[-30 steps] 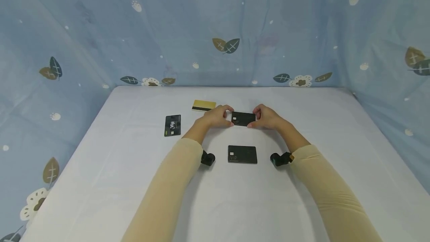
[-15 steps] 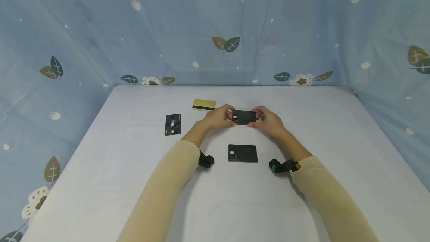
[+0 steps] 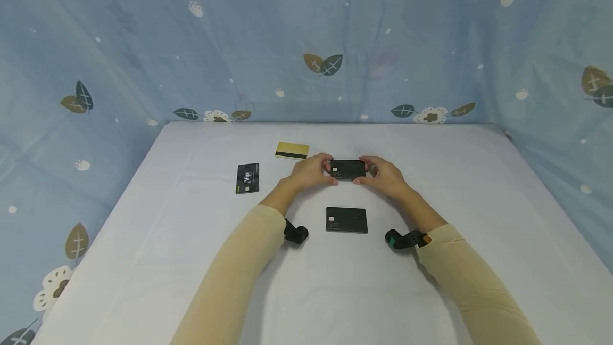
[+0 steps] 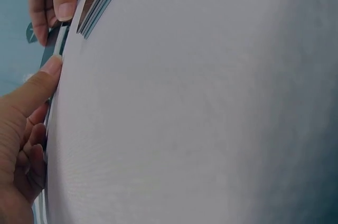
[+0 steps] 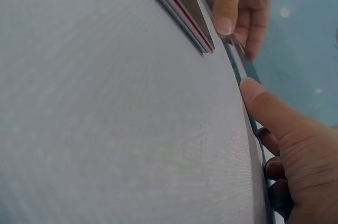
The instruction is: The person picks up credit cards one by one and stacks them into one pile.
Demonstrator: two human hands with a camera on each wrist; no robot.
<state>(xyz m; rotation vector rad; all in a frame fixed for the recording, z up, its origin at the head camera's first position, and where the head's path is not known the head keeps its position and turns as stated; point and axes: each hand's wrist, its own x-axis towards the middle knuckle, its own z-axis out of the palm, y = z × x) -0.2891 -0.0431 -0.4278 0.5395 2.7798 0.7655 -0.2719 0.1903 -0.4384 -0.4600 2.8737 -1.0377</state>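
A black VIP card (image 3: 348, 170) is held lengthwise between both hands, its chip side showing in the head view. My left hand (image 3: 312, 170) pinches its left end, thumb at the near edge and fingers behind. At the other end, my right hand (image 3: 386, 177) grips it the same way, as the right wrist view shows with the thumb (image 5: 256, 93) along the edge. Nearer to me on the table lies another black VIP card (image 3: 347, 220); the wrist views show it as the top of a stack of several cards (image 4: 103, 5).
A yellow card with a dark stripe (image 3: 291, 150) lies behind the left hand. Farther left is a black Vip card (image 3: 247, 178), turned upright. The white table (image 3: 143, 260) meets a blue patterned cloth (image 3: 268, 41) at the back and sides.
The fingers of both hands have drawn in closer around the ends of the black card. My right forearm has shifted slightly toward me. The other cards lie where they were.
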